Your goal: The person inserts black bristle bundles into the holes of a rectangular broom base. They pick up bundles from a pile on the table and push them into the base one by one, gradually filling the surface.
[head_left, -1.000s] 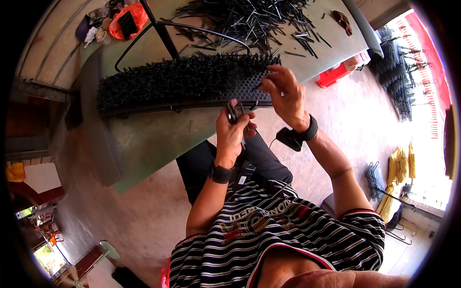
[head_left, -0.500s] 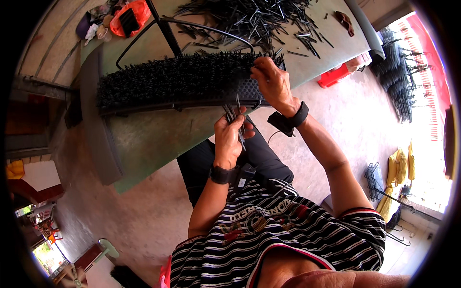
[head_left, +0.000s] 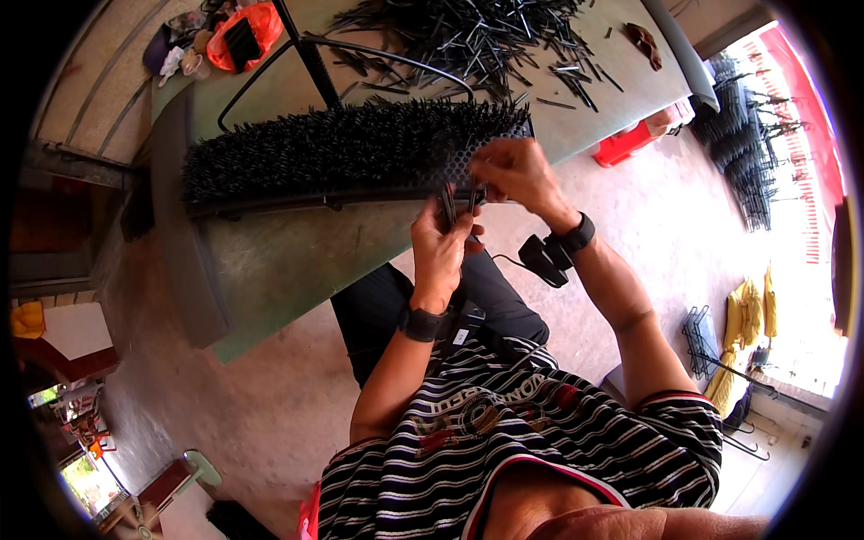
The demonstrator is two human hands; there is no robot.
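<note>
A long black panel (head_left: 315,157) lies at the table's edge, densely covered with short black strips standing up like bristles. Toward its right end, a bare part with round holes (head_left: 457,164) shows. Just in front of that part, my left hand (head_left: 439,247) is closed round a small bunch of thin black strips (head_left: 447,205) pointing upward. My right hand (head_left: 522,178) is above and to the right, thumb and fingers pinched together over the panel's right end. A single dark strip runs from those fingertips down to my left hand.
Behind the panel, a large pile of loose black strips (head_left: 468,40) covers part of the green tabletop (head_left: 288,279). A black metal frame (head_left: 310,67) rises from the panel's back. An orange plastic bag (head_left: 261,31) lies far left. A red stool (head_left: 625,144) stands beyond the table's right edge.
My right hand has come down and slightly right from the panel, closer to my left hand. My left hand has risen a little to the right, still holding the bunch of strips.
</note>
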